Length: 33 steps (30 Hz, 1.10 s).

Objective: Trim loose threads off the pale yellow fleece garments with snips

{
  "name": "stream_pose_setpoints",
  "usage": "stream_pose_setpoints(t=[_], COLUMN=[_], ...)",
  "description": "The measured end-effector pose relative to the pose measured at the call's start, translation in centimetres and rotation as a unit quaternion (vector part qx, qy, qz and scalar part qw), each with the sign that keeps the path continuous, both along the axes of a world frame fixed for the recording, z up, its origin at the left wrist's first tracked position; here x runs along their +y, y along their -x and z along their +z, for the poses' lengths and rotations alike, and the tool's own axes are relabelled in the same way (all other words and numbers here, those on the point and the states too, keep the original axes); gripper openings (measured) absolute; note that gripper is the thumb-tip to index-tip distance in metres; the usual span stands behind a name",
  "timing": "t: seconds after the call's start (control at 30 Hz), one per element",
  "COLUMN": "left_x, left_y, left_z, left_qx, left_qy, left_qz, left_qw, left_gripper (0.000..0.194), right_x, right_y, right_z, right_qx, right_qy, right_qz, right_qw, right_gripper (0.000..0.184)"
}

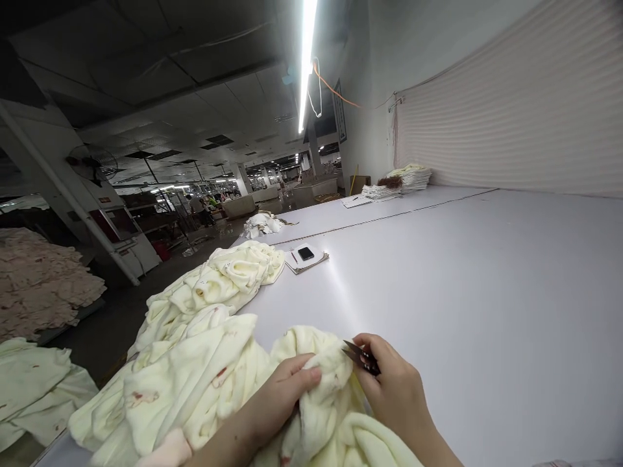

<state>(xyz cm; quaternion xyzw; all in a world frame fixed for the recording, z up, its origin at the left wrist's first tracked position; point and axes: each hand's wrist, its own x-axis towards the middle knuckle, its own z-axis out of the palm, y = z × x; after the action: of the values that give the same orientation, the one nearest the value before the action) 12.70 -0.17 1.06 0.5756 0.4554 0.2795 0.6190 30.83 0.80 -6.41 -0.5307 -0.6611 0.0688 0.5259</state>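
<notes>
Near the bottom edge of the white table (462, 292), a cream fleece garment (321, 383) lies bunched between both hands. The left hand (282, 395) is closed over a raised fold of the fleece, fingers curled and pressing the cloth down. The right hand (394, 389) is closed around a pair of small dark thread snips (361, 357), whose blades are pinched together or nearly so.

The fleece is judged to be soft, light and limp; it would sag and slide if taken by one corner, so it is best gathered at a thick fold or seam, as is done by the left hand. The snips are stiff and sharp and are held by the handle end.

The snips' long axis runs from the right hand up and to the left, the tips pointing at the fold. No clear long axis can be made out in the crumpled garment.

More cream fleece is piled to the left (214, 292), and a phone on a notebook (305, 254) lies farther along the table.
</notes>
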Motion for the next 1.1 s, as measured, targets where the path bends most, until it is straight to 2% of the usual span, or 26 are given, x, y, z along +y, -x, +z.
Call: stream_pose_setpoints(t=[0.1,0.2,0.33,0.53,0.67,0.8,0.93,1.1], left_x=[-0.1,-0.2,-0.1,0.0,-0.1,-0.3,-0.4,-0.3], left_y=[-0.1,-0.1,-0.1,0.2,0.1,0.0,-0.2,-0.2], left_z=[0.1,0.3,0.1,-0.4,-0.3,-0.2,-0.1,0.2], left_qx=[-0.050,-0.074,-0.089,-0.105,-0.108,-0.074,-0.056,-0.042], left_qy=[0.012,0.012,0.024,0.073,0.068,0.035,0.030,0.030], left_qz=[0.014,0.014,0.005,-0.006,-0.017,-0.029,-0.029,-0.032], left_qw=[0.999,0.997,0.996,0.992,0.992,0.996,0.998,0.998], left_gripper=[0.025,0.027,0.029,0.046,0.040,0.035,0.034,0.030], right_x=[-1.0,-2.2,-2.7,-2.5,-3.1,-3.5,-3.7,-3.4], right_y=[-0.3,-0.6,-0.4,-0.2,-0.4,-0.4,-0.3,-0.2], right_z=[0.1,0.2,0.4,0.2,0.6,1.1,1.2,1.0], right_qx=[0.017,-0.001,-0.047,0.005,-0.019,-0.092,-0.076,-0.014], right_qy=[0.028,-0.042,-0.102,-0.058,-0.083,-0.120,-0.096,-0.075], right_qz=[0.068,0.094,0.085,0.061,0.081,0.048,0.009,0.087], right_qw=[0.997,0.995,0.990,0.996,0.993,0.987,0.992,0.993], right_gripper=[0.020,0.027,0.025,0.019,0.023,0.024,0.021,0.022])
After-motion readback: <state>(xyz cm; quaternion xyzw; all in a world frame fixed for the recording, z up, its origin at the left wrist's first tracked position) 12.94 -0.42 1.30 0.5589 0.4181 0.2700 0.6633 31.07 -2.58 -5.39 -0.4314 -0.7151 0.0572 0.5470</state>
